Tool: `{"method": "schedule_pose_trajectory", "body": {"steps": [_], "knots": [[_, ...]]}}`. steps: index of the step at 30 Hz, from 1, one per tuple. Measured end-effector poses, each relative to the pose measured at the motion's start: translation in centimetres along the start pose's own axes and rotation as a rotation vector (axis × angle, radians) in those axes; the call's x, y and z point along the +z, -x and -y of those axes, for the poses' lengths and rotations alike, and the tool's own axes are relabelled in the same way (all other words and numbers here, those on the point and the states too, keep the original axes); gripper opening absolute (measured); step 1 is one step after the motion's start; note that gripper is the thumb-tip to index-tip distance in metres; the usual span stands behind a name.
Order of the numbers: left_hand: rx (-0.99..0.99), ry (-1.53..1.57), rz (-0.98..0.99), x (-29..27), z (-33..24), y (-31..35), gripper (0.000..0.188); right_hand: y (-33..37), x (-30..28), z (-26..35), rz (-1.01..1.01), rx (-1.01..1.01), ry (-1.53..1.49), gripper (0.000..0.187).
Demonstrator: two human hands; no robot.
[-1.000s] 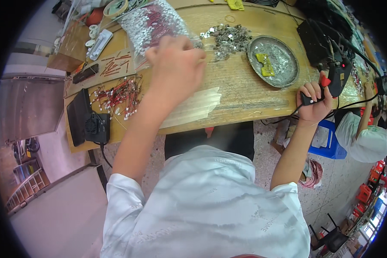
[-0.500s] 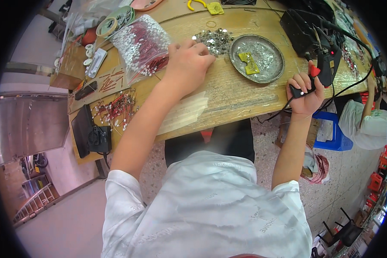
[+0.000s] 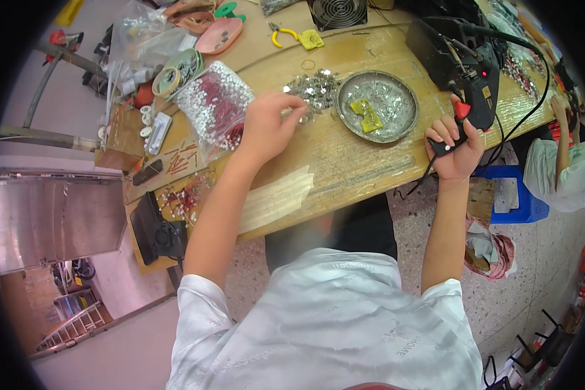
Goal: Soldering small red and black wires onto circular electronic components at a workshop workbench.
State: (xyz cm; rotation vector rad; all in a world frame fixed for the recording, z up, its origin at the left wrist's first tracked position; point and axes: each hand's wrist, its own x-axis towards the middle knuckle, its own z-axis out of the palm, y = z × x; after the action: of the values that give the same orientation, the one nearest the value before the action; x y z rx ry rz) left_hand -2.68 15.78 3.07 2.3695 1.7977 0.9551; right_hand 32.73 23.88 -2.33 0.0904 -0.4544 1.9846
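Note:
My left hand (image 3: 271, 127) hovers over the wooden bench, beside a pile of small shiny metal pieces (image 3: 313, 90). Its fingers are curled and the thumb and forefinger come together; whatever they may pinch is too small to make out. Close to its left lies a clear plastic bag (image 3: 216, 107) of red wires with white ends. My right hand (image 3: 458, 153) is wrapped round a black corded hand tool (image 3: 450, 144) with a red part on top. Between the hands, a round metal dish (image 3: 406, 123) holds silvery bits and a yellow sponge piece (image 3: 367, 117).
A black device with a stand (image 3: 481, 97) is at the right, its cable looping near my right hand. Loose red wires (image 3: 185, 198) and a black fan unit (image 3: 169, 237) lie at the left. Yellow-handled pliers (image 3: 283, 36) lie farther back. Another person (image 3: 559, 169) sits at the far right.
The whole view has shifted, showing more of the bench's back. My left hand's fingers have drawn together beside the metal pile. My right hand keeps its hold on the tool.

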Motion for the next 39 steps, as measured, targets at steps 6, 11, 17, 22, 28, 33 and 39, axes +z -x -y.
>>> {"method": "schedule_pose_trajectory", "body": {"steps": [6, 11, 17, 22, 28, 33, 39], "knots": [[-0.284, 0.462, 0.009, -2.3, -2.6, 1.5, 0.013, 1.2, -0.3, -0.4, -0.092, -0.026, 0.05, 0.054], [-0.393, 0.874, 0.063, -3.5, -3.3, 4.5, 0.009, 1.5, -0.5, -0.8, -0.103, -0.035, 0.062, 0.054], [-0.544, 0.949, 0.029, -3.5, -1.9, 5.5, 0.01, 0.9, -0.2, -0.7, -0.071, -0.044, 0.07, 0.059], [-0.586, 1.041, -0.069, -3.6, -2.1, 5.2, 0.018, 0.6, 0.1, -0.8, -0.121, -0.054, 0.073, 0.057], [-0.58, 0.969, -0.088, -3.5, -1.9, 6.9, 0.023, 1.2, -0.5, -1.0, -0.183, -0.037, 0.143, 0.062], [-0.529, 0.872, 0.023, -4.6, -2.9, 7.1, 0.01, 1.2, 0.0, -1.2, -0.177, -0.022, 0.136, 0.059], [-0.156, 0.187, 0.213, -5.8, -4.6, 6.6, 0.015, 1.0, 0.3, -1.1, -0.199, -0.015, 0.13, 0.06]]}}
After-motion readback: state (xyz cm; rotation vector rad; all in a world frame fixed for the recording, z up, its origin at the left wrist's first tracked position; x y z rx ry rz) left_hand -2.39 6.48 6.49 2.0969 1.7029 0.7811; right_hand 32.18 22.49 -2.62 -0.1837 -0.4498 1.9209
